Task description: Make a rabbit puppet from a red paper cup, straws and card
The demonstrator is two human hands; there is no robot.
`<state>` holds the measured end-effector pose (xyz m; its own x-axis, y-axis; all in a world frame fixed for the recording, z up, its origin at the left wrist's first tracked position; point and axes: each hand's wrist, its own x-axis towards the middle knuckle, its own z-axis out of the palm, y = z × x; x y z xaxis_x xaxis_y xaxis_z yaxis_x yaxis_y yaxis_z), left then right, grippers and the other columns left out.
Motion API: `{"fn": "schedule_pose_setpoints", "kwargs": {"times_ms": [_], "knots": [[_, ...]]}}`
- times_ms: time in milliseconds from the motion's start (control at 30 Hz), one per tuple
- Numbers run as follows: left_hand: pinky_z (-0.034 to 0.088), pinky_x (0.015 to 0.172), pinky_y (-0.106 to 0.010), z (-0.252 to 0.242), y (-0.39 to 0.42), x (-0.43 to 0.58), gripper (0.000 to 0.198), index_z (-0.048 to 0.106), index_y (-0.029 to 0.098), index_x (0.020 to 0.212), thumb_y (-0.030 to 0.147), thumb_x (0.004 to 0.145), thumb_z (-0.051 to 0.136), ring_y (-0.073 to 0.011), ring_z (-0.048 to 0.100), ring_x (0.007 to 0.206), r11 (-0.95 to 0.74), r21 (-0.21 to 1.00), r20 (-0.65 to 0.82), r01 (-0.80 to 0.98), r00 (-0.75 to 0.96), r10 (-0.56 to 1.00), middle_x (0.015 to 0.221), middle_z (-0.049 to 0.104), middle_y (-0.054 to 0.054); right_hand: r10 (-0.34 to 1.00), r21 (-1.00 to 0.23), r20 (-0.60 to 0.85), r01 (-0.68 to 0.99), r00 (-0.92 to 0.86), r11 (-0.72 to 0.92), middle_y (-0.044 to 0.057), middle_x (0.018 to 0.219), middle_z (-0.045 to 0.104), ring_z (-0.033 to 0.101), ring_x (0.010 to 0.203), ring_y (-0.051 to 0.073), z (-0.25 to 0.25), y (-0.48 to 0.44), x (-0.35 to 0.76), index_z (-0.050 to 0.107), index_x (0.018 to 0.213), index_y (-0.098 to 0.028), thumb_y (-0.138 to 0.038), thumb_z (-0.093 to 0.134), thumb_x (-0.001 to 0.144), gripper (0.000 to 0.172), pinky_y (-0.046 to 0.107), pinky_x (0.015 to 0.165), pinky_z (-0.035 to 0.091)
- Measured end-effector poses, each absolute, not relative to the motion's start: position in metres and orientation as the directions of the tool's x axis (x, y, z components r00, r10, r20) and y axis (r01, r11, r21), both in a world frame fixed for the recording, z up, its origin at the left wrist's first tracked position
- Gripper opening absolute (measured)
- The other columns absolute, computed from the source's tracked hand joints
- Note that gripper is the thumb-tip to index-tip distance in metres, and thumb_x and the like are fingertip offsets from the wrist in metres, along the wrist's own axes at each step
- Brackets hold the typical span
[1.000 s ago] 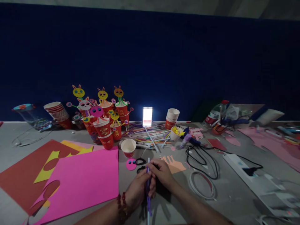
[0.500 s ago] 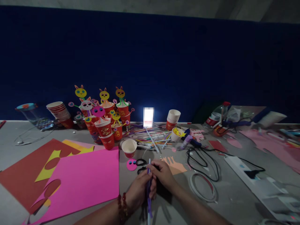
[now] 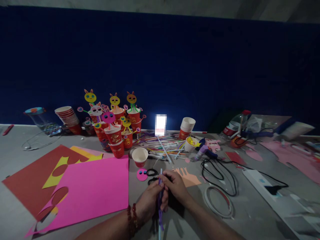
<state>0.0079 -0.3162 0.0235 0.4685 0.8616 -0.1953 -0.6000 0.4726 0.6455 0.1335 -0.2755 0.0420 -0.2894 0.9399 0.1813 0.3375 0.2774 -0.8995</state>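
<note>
Both hands meet low in the middle, over the grey table. My left hand (image 3: 150, 201), with a red bead bracelet at the wrist, is closed around a pale thin stick (image 3: 159, 233) and a purple pipe cleaner (image 3: 160, 220) that lies along it. At the upper end, the fingers of my right hand (image 3: 175, 186) pinch the stick and pipe cleaner. The fingers partly hide how the two are joined. Just beyond the hands are a pink paper face (image 3: 142, 174), black-handled scissors (image 3: 151, 172) and an open paper cup (image 3: 140, 157).
Pink card (image 3: 100, 193) and red card (image 3: 25, 180) cover the left. Red cups (image 3: 116, 137) with paper animal figures stand behind. Several sticks and pipe cleaners (image 3: 160, 143) lie at the back. A tape roll (image 3: 231, 205), black cable (image 3: 235, 186) and power strip (image 3: 257, 183) are to the right.
The view has swung slightly left, so the table things sit a little further right. Both hands keep nearly the same grip on the stick and purple pipe cleaner.
</note>
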Motion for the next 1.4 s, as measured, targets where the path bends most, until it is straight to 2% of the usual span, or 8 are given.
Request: {"fn": "schedule_pose_setpoints", "kwargs": {"times_ms": [433,1400], "knots": [[0.035,0.034,-0.019,0.0251,-0.3161,0.0071,0.029,0.052,0.016,0.079,0.043,0.083,0.062,-0.0064,0.039,0.029,0.456,0.636,-0.178,-0.623,0.456,0.872,0.047,0.051,0.006,0.935,-0.9,0.194,0.325,-0.298,0.29,-0.003,0.054,0.049,0.052,0.059,0.014,0.0418,-0.2751,0.1329,0.052,0.056,-0.02,-0.05,0.05,0.092,0.047,0.025,0.063,0.04],[0.035,0.035,-0.02,0.0301,-0.3174,0.0062,0.028,0.052,0.016,0.079,0.043,0.082,0.062,-0.0064,0.038,0.029,0.465,0.641,-0.2,-0.61,0.453,0.869,0.047,0.051,0.006,0.933,-0.9,0.202,0.319,-0.297,0.296,-0.003,0.057,0.052,0.054,0.062,0.015,0.0401,-0.2744,0.1332,0.058,0.06,-0.02,-0.047,0.053,0.092,0.042,0.025,0.065,0.041]]}}
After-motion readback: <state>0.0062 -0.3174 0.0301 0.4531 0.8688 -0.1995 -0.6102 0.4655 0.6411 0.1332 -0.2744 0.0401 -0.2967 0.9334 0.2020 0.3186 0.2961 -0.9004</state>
